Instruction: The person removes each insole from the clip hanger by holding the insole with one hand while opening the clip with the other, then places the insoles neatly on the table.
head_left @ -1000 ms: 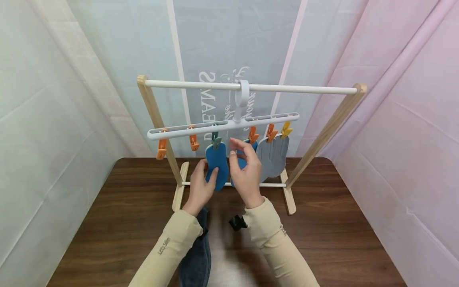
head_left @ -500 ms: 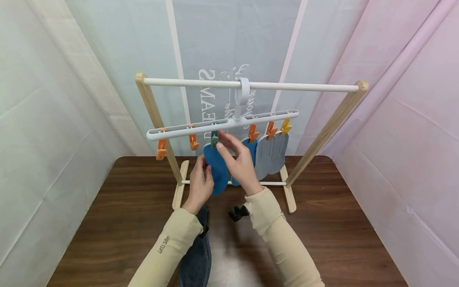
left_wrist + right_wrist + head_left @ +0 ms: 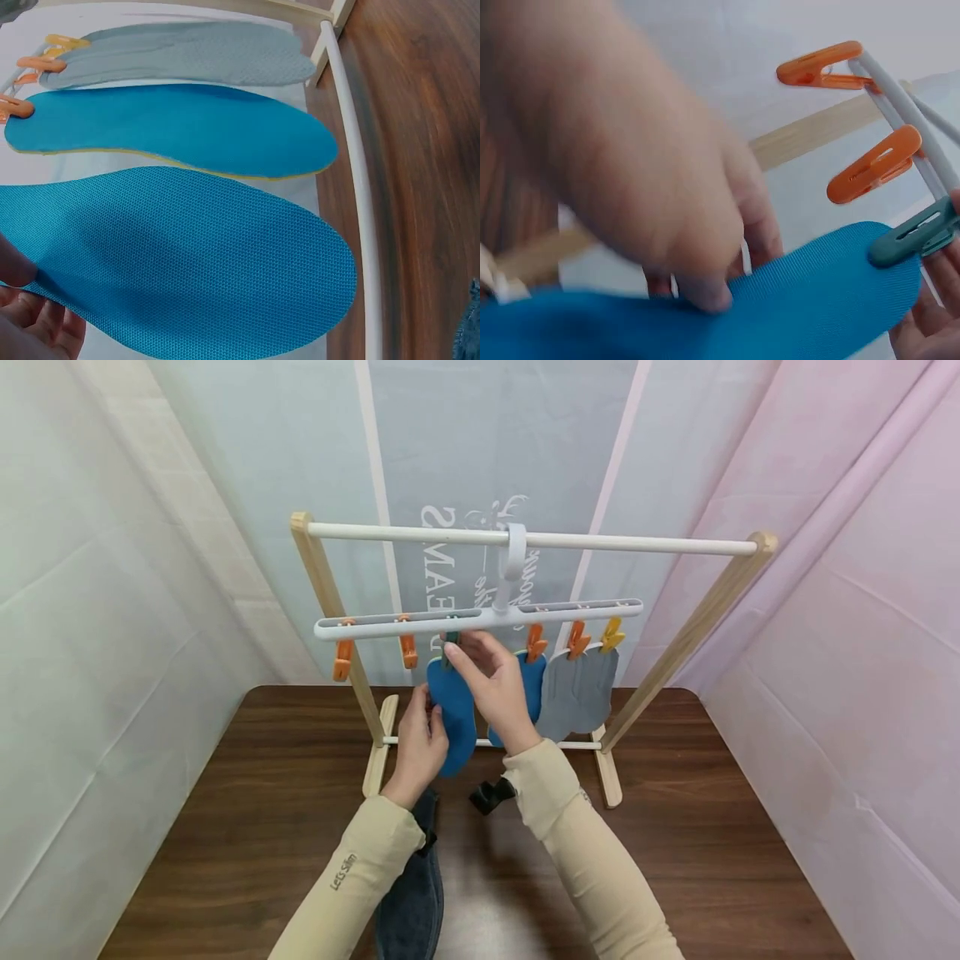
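On the wooden rack is the white hanger, and below the hanger is the blue insole, held by its edge in a narrow pinch of my left hand, while just under the hanger my right hand pinches the green clip.

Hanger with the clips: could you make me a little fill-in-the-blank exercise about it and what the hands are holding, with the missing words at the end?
1. The left hand holds an insole coloured ____.
2. The right hand pinches a clip coloured ____.
3. In the head view, the number of clips along the hanger is ____.
4. In the head view, the rightmost clip is coloured ____.

Missing words: blue; green; six; yellow.
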Action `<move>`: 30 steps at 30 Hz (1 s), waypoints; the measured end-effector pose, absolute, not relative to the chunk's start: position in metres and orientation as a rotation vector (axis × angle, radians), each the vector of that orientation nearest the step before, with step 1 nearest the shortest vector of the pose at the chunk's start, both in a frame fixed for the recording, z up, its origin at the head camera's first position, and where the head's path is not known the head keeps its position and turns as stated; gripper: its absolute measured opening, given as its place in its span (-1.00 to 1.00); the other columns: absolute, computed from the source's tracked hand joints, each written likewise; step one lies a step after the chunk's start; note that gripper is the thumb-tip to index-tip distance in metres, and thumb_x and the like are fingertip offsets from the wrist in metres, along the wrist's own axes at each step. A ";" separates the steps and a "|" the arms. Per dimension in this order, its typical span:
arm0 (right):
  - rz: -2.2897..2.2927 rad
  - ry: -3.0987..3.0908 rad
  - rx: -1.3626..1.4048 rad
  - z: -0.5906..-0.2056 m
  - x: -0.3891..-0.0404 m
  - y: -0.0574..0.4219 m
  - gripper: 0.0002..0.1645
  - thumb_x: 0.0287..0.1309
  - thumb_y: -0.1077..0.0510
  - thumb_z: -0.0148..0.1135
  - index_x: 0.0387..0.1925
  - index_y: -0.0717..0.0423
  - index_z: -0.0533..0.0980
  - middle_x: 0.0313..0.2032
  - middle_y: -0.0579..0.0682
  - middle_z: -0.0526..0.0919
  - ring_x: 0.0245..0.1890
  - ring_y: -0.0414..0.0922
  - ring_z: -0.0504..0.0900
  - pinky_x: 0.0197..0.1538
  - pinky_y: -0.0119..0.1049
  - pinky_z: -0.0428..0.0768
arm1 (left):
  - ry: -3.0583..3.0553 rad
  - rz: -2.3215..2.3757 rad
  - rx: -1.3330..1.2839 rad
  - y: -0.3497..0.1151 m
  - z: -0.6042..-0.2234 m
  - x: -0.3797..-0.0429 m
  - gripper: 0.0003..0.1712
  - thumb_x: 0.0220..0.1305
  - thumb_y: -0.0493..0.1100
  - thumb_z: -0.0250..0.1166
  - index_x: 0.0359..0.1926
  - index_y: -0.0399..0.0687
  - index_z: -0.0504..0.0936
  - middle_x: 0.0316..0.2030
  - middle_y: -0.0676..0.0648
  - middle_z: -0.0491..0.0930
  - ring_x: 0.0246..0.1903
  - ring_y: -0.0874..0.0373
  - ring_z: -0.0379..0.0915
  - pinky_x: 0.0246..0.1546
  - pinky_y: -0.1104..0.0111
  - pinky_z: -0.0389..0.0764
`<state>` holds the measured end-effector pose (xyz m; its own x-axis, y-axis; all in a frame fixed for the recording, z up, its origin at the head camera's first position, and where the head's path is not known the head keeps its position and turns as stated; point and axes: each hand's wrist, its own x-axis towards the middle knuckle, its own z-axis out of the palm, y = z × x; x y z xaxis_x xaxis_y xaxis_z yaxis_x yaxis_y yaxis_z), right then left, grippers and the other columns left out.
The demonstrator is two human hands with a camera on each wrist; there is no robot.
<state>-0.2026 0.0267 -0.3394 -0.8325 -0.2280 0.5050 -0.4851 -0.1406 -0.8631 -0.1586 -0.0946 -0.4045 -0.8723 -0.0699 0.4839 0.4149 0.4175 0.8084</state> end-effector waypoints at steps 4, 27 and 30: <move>2.184 -1.840 0.805 -0.345 -0.209 0.025 -0.44 0.21 -0.12 0.25 0.15 0.05 0.48 0.12 0.07 0.55 0.18 -0.09 0.50 0.31 -0.22 0.40 | -2.249 -1.460 -0.295 -0.096 -0.404 -0.158 -0.61 0.44 -0.40 -0.08 0.25 -0.36 0.26 -0.05 -0.35 0.47 -0.13 -0.17 0.48 -0.10 0.06 0.52; 2.203 -1.879 0.575 -0.325 -0.197 0.022 -0.66 0.27 0.22 0.18 0.04 0.31 0.51 0.02 0.25 0.57 0.10 0.02 0.53 0.19 -0.23 0.52 | -2.333 -1.459 -0.240 -0.099 -0.412 -0.150 -0.61 0.43 -0.40 -0.05 0.24 -0.38 0.28 -0.06 -0.35 0.48 -0.09 -0.19 0.49 -0.07 0.06 0.53; 2.202 -1.889 0.562 -0.326 -0.198 0.021 -0.66 0.26 0.22 0.19 0.03 0.30 0.51 0.01 0.24 0.57 0.10 0.02 0.54 0.18 -0.24 0.52 | -2.345 -1.469 -0.214 -0.100 -0.417 -0.147 -0.61 0.42 -0.40 -0.03 0.23 -0.37 0.30 -0.07 -0.35 0.49 -0.09 -0.18 0.50 -0.08 0.06 0.54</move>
